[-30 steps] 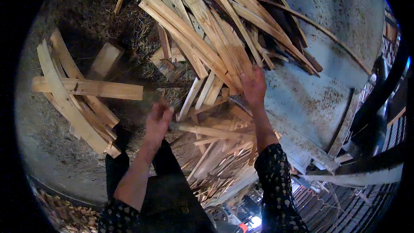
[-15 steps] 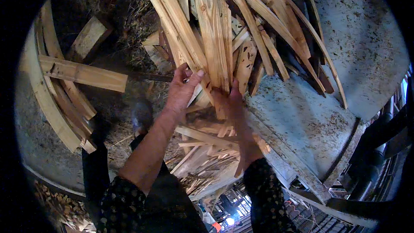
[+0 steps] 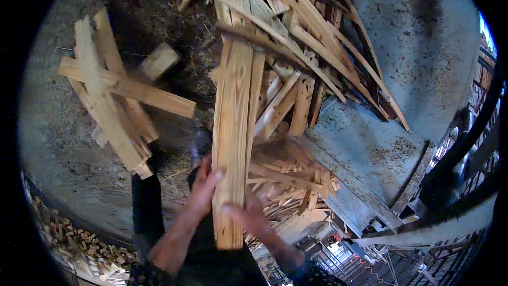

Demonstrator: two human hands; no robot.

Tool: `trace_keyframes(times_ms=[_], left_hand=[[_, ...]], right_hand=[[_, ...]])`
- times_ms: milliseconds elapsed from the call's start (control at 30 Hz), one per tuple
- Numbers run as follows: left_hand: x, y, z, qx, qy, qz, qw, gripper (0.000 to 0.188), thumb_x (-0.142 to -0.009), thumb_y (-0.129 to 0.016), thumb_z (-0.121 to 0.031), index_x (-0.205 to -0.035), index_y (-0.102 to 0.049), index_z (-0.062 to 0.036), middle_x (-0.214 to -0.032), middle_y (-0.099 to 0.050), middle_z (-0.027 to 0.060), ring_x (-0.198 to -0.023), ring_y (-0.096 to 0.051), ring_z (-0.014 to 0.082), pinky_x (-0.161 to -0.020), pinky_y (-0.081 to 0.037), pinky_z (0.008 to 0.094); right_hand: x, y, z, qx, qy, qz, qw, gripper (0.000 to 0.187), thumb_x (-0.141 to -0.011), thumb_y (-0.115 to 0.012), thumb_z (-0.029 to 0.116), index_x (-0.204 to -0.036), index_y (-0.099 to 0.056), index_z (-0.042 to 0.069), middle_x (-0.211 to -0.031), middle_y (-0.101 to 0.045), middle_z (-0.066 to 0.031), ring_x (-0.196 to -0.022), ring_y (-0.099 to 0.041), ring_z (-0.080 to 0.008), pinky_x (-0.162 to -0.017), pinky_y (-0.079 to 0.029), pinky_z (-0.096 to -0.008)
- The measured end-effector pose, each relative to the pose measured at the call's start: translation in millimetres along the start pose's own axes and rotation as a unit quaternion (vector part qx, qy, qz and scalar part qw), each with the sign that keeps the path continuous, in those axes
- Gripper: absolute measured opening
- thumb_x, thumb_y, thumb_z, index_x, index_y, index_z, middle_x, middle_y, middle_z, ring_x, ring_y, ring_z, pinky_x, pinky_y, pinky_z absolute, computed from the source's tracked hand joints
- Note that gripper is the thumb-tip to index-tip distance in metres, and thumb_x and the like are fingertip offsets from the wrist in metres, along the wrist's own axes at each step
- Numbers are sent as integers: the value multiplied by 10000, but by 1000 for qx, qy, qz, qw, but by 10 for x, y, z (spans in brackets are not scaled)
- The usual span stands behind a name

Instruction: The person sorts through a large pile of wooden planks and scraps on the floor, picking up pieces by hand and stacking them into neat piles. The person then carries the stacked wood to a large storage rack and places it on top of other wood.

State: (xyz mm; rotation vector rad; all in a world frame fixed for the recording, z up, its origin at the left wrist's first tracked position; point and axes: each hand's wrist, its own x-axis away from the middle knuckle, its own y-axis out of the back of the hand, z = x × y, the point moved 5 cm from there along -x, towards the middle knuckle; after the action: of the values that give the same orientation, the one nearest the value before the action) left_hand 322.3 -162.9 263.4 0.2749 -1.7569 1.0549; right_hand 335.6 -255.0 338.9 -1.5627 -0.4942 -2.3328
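Note:
A long, pale wooden board (image 3: 231, 122) stretches away from my body toward the pile, its near end over my legs. My left hand (image 3: 201, 189) grips its left edge, thumb on the upper face. My right hand (image 3: 247, 214) clasps the right edge closer to the near end, its thumb also on top; the fingers of both hands are partly hidden beneath. Another wooden strip (image 3: 256, 87) shows along the board's right side; whether it is held too I cannot tell. A dark, narrow slat (image 3: 264, 46) crosses over the far part of the board.
A heap of mixed boards (image 3: 317, 37) lies at the far right on a pale metal surface (image 3: 381, 153). Several crossed planks (image 3: 127, 92) and a short wood block (image 3: 160, 61) are on the left. Broken wood pieces (image 3: 291, 180) lie right of my hands, and chopped wood (image 3: 87, 243) at lower left.
Both hands have come back toward my body and slightly left, drawing the board out from the pile. The view has shifted, and the left planks appear farther right.

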Motion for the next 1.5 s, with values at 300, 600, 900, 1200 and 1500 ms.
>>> trace_keyframes(times_ms=[300, 600, 900, 1200, 1500], left_hand=[[1613, 709, -421, 31, -31, -71, 997, 656, -597, -606, -73, -1176, -306, -8, -990, -498, 119, -840, -535, 199, -734, -468, 323], [382, 2273, -1619, -381, -203, -309, 847, 646, -746, -584, -181, -1245, -222, 16, -1171, -392, 180, -1040, -429, 259, -869, -364, 342], [-170, 2591, -1586, -344, -209, -321, 857, 593, -754, -523, -180, -1274, -275, -45, -1150, -414, 151, -1011, -432, 228, -870, -341, 327], [-104, 2713, -1542, -359, -221, -363, 831, 528, -815, -494, -219, -1261, -289, -26, -1239, -352, 149, -1127, -354, 239, -938, -275, 318], [-43, 1735, -1764, -620, -328, -357, 617, 570, -759, -571, -169, -1246, -306, -34, -1281, -270, 207, -1212, -237, 303, -986, -206, 383]], right_hand=[[966, -1248, 59, -74, -3, 166, 983, 580, -720, -609, 219, -1197, -336, 31, -1067, -488, -103, -998, -468, -191, -868, -376, -324], [-848, -1952, 279, 260, 214, 158, 928, 579, -701, -577, 215, -1167, -336, -28, -1015, -486, -239, -924, -512, -347, -795, -407, -385], [-2277, 1221, 1378, 702, 287, -315, 570, 760, -571, -718, 275, -1190, -331, 61, -1096, -431, -182, -991, -444, -352, -777, -359, -454], [-1891, 971, 1204, 357, 287, -126, 880, 397, -688, -631, 226, -971, -441, 23, -756, -560, -120, -648, -569, -253, -564, -441, -335], [791, 892, -2898, 331, -143, 251, 898, 829, -717, -594, 419, -1306, -160, 29, -1296, -302, -164, -1199, -293, -268, -963, -246, -360]])
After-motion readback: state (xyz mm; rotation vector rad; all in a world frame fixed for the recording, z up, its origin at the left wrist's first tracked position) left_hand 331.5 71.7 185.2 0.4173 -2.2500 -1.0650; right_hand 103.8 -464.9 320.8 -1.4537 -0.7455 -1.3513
